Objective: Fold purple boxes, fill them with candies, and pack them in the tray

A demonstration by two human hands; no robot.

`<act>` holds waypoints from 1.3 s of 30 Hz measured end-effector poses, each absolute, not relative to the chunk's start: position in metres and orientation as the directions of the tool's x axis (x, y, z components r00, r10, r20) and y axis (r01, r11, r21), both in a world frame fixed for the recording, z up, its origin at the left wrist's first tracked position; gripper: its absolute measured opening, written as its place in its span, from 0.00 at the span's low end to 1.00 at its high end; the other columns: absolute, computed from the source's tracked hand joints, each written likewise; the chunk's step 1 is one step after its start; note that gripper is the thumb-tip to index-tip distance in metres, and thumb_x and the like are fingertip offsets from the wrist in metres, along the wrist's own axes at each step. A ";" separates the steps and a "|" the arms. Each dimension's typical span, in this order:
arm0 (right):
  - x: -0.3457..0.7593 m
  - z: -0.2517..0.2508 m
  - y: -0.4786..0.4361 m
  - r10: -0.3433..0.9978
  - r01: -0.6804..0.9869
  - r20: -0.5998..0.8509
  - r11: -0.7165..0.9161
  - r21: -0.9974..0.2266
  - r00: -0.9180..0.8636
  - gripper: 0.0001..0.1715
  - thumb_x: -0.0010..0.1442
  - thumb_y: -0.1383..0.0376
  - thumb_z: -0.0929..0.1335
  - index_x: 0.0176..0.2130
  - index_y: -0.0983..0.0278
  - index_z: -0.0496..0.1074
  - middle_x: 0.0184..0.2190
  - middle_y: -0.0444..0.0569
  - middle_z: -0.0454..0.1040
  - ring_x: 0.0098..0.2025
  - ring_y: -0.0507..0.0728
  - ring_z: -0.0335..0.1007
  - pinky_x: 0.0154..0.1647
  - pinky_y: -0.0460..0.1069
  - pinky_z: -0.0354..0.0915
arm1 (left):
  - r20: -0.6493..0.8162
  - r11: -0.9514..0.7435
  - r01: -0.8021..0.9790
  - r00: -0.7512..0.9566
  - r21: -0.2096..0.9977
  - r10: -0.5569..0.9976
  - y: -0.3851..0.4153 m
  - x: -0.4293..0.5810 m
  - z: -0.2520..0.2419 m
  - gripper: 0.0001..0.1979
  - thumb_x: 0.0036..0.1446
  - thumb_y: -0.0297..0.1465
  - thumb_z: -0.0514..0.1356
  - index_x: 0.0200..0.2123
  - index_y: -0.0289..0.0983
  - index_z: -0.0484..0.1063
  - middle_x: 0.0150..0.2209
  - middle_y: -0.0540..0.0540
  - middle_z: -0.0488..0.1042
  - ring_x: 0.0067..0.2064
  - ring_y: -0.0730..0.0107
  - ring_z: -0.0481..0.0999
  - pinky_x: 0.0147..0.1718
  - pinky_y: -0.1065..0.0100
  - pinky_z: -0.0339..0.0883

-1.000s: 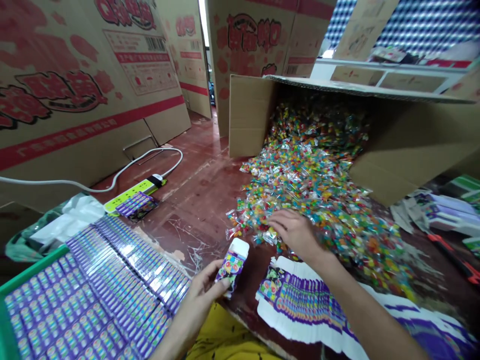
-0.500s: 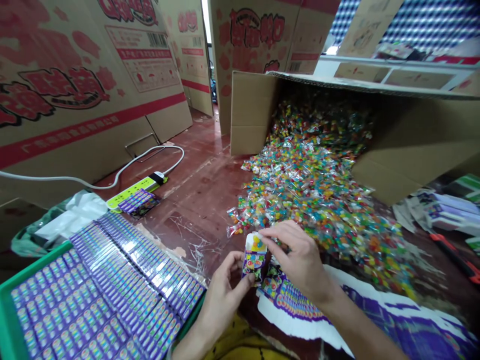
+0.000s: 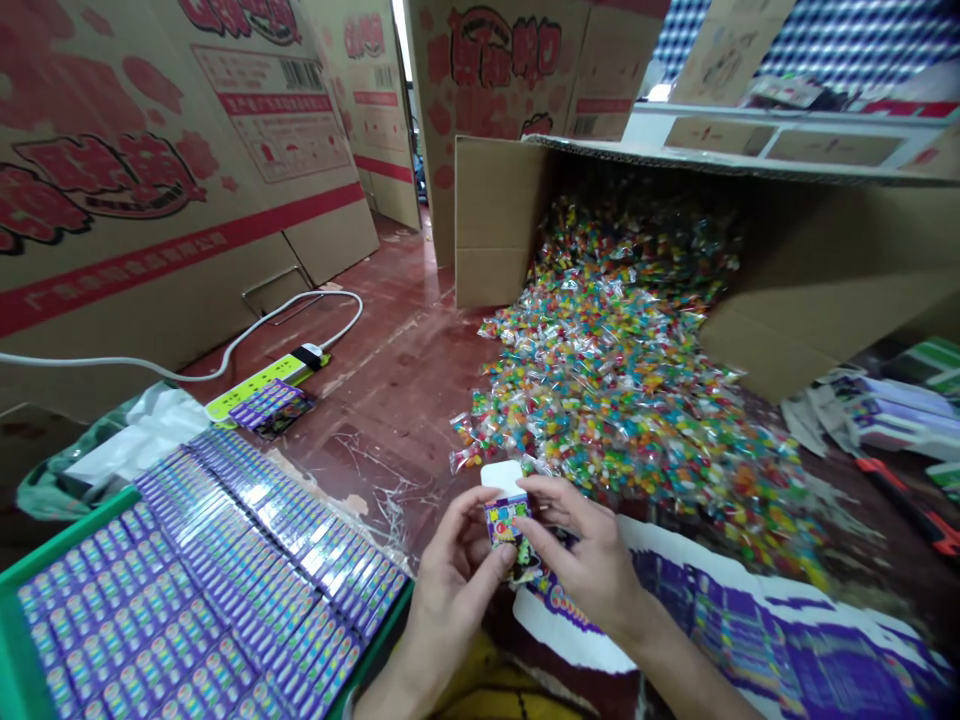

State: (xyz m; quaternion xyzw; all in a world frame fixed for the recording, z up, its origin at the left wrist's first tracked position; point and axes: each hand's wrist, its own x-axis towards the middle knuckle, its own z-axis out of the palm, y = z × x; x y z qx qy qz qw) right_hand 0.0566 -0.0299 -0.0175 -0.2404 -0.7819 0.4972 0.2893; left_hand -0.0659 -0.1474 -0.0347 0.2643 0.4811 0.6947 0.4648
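My left hand (image 3: 450, 575) and my right hand (image 3: 589, 555) both grip a small purple candy box (image 3: 507, 520) with its white top flap up, held low in the middle of the view. Right beyond the hands lies a heap of clear-wrapped colourful candies (image 3: 622, 400) spilling from a big cardboard carton (image 3: 810, 270) lying on its side. Under my right wrist lies a fanned stack of flat unfolded purple boxes (image 3: 750, 630). At lower left a green tray (image 3: 45, 555) holds rows of filled purple boxes (image 3: 210, 590).
Tall printed cardboard cartons (image 3: 150, 180) wall the left and back. A yellow-green power strip (image 3: 259, 385) with a white cable lies on the red floor, a few purple boxes (image 3: 270, 405) beside it. A plastic bag (image 3: 142, 440) sits behind the tray. More flat boxes (image 3: 885, 420) lie at the right.
My right hand left the candy heap and came to the box in my left hand, putting candies in. Both hands now hold the box lower and closer to me.
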 end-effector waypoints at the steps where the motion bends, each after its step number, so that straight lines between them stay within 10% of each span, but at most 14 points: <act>1: 0.056 -0.020 -0.032 0.673 0.094 0.195 0.368 -0.925 -0.713 0.12 0.64 0.65 0.69 0.49 0.57 0.71 0.41 0.45 0.77 0.38 0.54 0.77 0.43 0.48 0.72 | -0.086 -0.088 -0.395 -0.403 0.914 0.911 -0.148 -0.066 -0.035 0.19 0.60 0.29 0.65 0.53 0.44 0.66 0.47 0.46 0.74 0.46 0.67 0.77 0.45 0.70 0.70; 14: 0.045 -0.009 -0.032 0.692 -0.048 0.069 0.050 -0.998 -0.719 0.09 0.61 0.61 0.72 0.36 0.62 0.69 0.35 0.45 0.74 0.38 0.54 0.72 0.41 0.48 0.68 | -0.195 -0.026 -0.477 -0.409 0.879 0.891 -0.150 -0.067 -0.026 0.24 0.53 0.28 0.69 0.48 0.45 0.61 0.40 0.53 0.72 0.29 0.81 0.74 0.27 0.79 0.65; 26: 0.040 0.002 -0.006 0.556 0.152 -0.159 -0.059 -0.987 -0.816 0.13 0.57 0.59 0.73 0.29 0.65 0.73 0.26 0.43 0.73 0.29 0.51 0.69 0.32 0.46 0.65 | -0.114 0.030 -0.215 -0.389 0.976 0.914 -0.161 -0.073 -0.029 0.23 0.60 0.28 0.63 0.55 0.47 0.61 0.48 0.45 0.72 0.44 0.64 0.78 0.42 0.66 0.74; 33: 0.051 0.012 -0.017 0.489 0.129 0.121 0.446 -0.886 -0.864 0.09 0.63 0.59 0.70 0.37 0.62 0.74 0.37 0.48 0.76 0.42 0.57 0.73 0.46 0.52 0.69 | -0.140 0.025 -0.306 -0.360 0.952 0.922 -0.160 -0.080 -0.026 0.19 0.59 0.29 0.65 0.53 0.44 0.67 0.45 0.46 0.75 0.44 0.65 0.77 0.43 0.69 0.71; 37: 0.060 0.008 -0.029 0.361 0.176 0.168 0.746 -0.642 -0.917 0.51 0.44 0.58 0.80 0.61 0.62 0.61 0.61 0.57 0.66 0.63 0.67 0.60 0.62 0.62 0.61 | -0.171 0.022 -0.350 -0.402 0.937 0.899 -0.156 -0.086 -0.027 0.18 0.57 0.31 0.67 0.49 0.43 0.68 0.40 0.49 0.74 0.38 0.69 0.77 0.38 0.71 0.70; 39: 0.061 0.003 -0.034 0.339 0.196 0.195 0.831 -0.520 -0.920 0.52 0.47 0.63 0.78 0.64 0.63 0.57 0.66 0.58 0.60 0.67 0.68 0.53 0.66 0.64 0.57 | -0.181 0.023 -0.362 -0.409 0.932 0.894 -0.154 -0.088 -0.027 0.19 0.57 0.31 0.67 0.50 0.42 0.67 0.41 0.48 0.74 0.37 0.69 0.77 0.37 0.71 0.70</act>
